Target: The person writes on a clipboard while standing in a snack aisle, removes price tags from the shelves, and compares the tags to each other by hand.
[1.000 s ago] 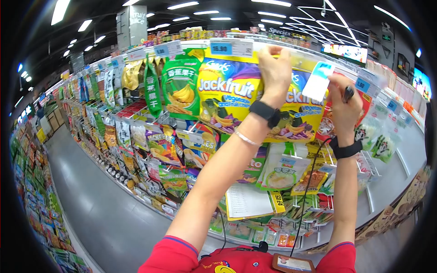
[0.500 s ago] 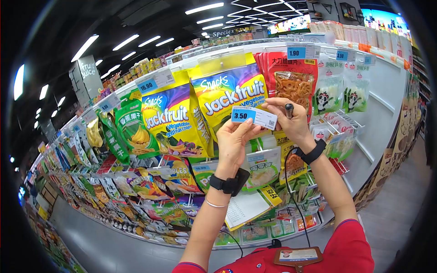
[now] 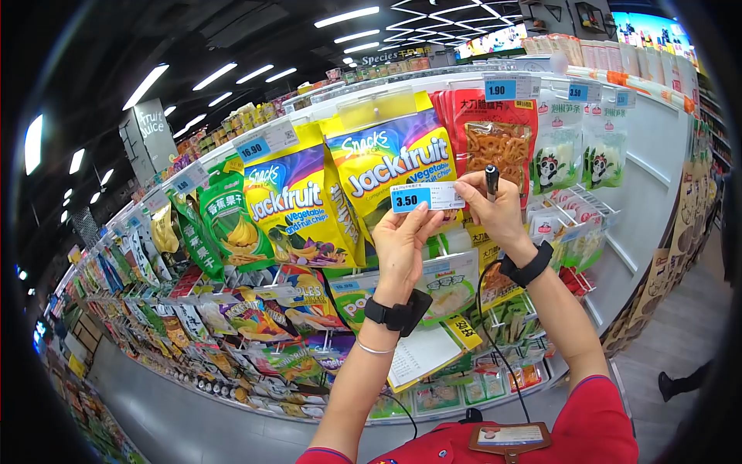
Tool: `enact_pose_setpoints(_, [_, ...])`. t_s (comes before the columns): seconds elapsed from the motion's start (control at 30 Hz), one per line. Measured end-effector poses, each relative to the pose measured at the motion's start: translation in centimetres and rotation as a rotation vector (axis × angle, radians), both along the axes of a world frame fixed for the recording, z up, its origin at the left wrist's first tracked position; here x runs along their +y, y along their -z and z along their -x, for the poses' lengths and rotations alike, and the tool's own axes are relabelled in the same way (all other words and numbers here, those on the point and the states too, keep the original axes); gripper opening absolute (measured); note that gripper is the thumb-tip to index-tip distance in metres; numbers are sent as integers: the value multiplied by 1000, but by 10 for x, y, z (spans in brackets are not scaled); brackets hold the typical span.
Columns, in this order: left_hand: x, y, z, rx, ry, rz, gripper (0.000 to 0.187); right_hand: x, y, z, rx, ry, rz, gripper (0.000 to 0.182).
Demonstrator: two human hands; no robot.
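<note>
A blue and white price tag [image 3: 427, 198] reading 3.50 is held up in front of the hanging snack bags. My left hand [image 3: 403, 246] pinches its lower edge between thumb and fingers. At the tag's right end, my right hand [image 3: 495, 209] grips it with thumb and finger, and a black pen [image 3: 491, 181] is also held in this hand. Behind the tag hang yellow Jackfruit bags [image 3: 390, 158] and a red snack bag [image 3: 495, 135]. A paper pad [image 3: 421, 356] shows below my left wrist.
Price tags [image 3: 267, 141] line the shelf's top rail. Green banana chip bags [image 3: 234, 213] hang at left, white panda bags [image 3: 558, 143] at right. Metal hooks [image 3: 591, 209] stick out at the shelf's right end. A person's dark shoe [image 3: 666, 385] shows on the floor at right.
The tag has turned more level, and my right hand's fingers have shifted at its right end. The pen stands more upright. A person's foot has come into view at the lower right.
</note>
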State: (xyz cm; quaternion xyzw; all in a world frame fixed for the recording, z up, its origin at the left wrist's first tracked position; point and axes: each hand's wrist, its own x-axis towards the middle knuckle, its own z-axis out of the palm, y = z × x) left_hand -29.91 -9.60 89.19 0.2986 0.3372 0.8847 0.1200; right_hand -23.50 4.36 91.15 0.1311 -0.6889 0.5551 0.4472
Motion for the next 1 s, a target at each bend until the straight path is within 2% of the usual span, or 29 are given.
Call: enact_pose_setpoints(1.0, [-6,4,-4,30,3,28,15,0,9,2,-35,-9,58,16])
